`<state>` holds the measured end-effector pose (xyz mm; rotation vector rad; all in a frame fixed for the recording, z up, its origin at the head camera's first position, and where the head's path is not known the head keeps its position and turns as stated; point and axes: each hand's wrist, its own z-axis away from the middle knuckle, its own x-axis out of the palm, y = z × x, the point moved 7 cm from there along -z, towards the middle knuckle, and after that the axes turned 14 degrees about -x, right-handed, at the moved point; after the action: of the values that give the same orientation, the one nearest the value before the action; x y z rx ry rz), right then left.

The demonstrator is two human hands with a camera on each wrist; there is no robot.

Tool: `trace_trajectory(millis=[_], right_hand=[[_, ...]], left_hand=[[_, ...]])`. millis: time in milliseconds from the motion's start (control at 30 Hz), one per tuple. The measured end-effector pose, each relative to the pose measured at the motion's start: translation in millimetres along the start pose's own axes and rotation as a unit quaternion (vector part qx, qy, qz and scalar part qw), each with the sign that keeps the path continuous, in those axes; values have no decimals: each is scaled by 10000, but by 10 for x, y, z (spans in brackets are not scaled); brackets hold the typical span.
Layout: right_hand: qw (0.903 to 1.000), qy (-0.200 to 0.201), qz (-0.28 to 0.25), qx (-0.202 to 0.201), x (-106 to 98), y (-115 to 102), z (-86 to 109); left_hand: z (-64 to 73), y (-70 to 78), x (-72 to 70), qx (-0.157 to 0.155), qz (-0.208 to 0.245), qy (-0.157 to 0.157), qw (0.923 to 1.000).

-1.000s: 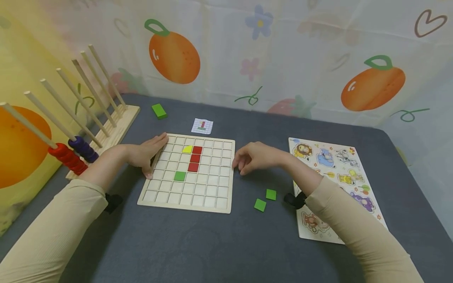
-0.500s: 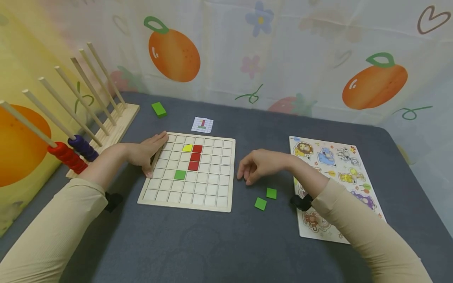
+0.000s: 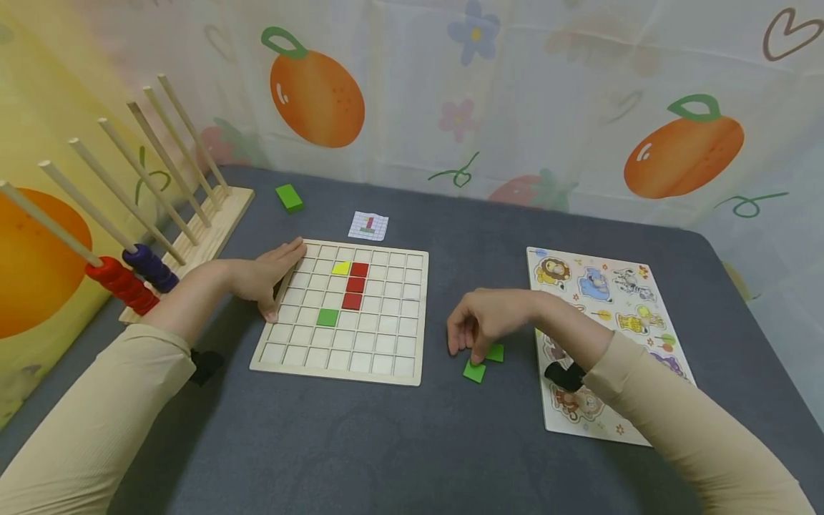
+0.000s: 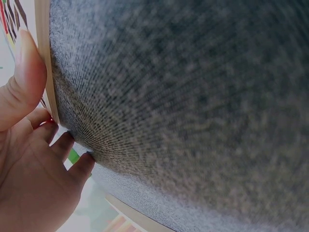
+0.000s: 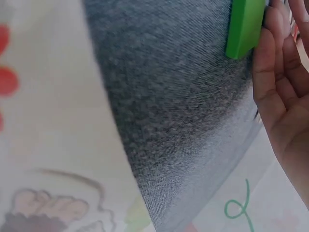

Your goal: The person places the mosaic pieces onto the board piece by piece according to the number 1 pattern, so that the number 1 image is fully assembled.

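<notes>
My left hand (image 3: 260, 279) rests along the left side of a wooden grid board (image 3: 380, 365). In the left wrist view its thumb lies against the board's edge (image 4: 42, 53), the fingers stretched beyond. On the grid sit a yellow piece (image 3: 342, 268) with a rounded corner, a column of three red tiles (image 3: 355, 285) and a green tile (image 3: 327, 317). Right of the board, my right hand (image 3: 489, 315) is low over two loose green tiles (image 3: 474, 372), its thumb tip at the nearer one. The right wrist view shows a green tile (image 5: 245, 26) beside loosely bent fingers.
A small printed card (image 3: 368, 227) with a grid pattern lies behind the board, and a green block (image 3: 290, 199) at the back left. A wooden peg rack (image 3: 222, 229) with red rings (image 3: 122, 282) and purple rings (image 3: 151, 268) stands left. An animal puzzle (image 3: 605, 315) lies under the right forearm.
My right hand has moved from the board's right edge, rightward and toward me, to the loose green tiles. The left hand stays at the board.
</notes>
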<state>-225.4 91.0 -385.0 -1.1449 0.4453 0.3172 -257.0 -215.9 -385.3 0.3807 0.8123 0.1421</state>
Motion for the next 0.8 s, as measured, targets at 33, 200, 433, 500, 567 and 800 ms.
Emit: trace_trajectory(millis=[33,200,433,500,567,800], right_hand=[[10000,-32,11,-21,10,-1,0],[9996,-200,118,-177,54,2,12],[9991,-287,156,-286,91,21,20],[9990,-300,174,-287,97,16,14],[9990,-313,204,-264,102,9,10],[9987,-380,278,-212,125,9,3]], left_hand=[[2,-1,0,-1,8,-6,10000],[3,-6,-2,15,30,-22,10000],[9,1,-3,15,25,-1,10000],[11,0,-3,-10,14,6,10000],[12,-2,-4,-30,-4,12,10000],[18,-5,0,-23,-91,27,10000]])
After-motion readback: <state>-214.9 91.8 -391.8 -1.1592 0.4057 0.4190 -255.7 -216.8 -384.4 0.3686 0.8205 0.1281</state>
